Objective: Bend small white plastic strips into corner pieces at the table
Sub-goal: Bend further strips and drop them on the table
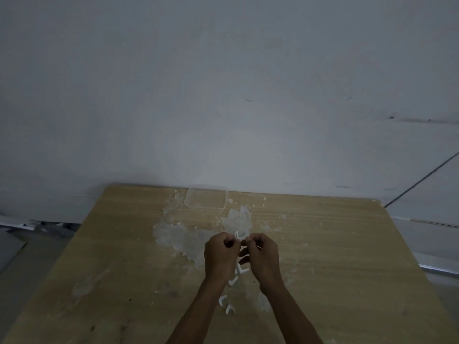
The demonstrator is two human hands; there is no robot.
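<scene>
1. Wooden worktop (pixel 323 244) under a grey wall, dimly lit; both hands meet just below frame centre.
2. Left hand (pixel 219 254) and right hand (pixel 260 254) are curled, each pinching one end of a strip (pixel 237 236) that sticks up between them.
3. Likely best: keep the thumbs close to the fold and bend slowly, so it creases rather than snaps.
4. Corner pieces (pixel 242 269) lie below, between the wrists.
5. Scraps (pixel 178 238) spread to the upper left of the hands; a clear tub (pixel 206 198) sits at the far edge.
</scene>
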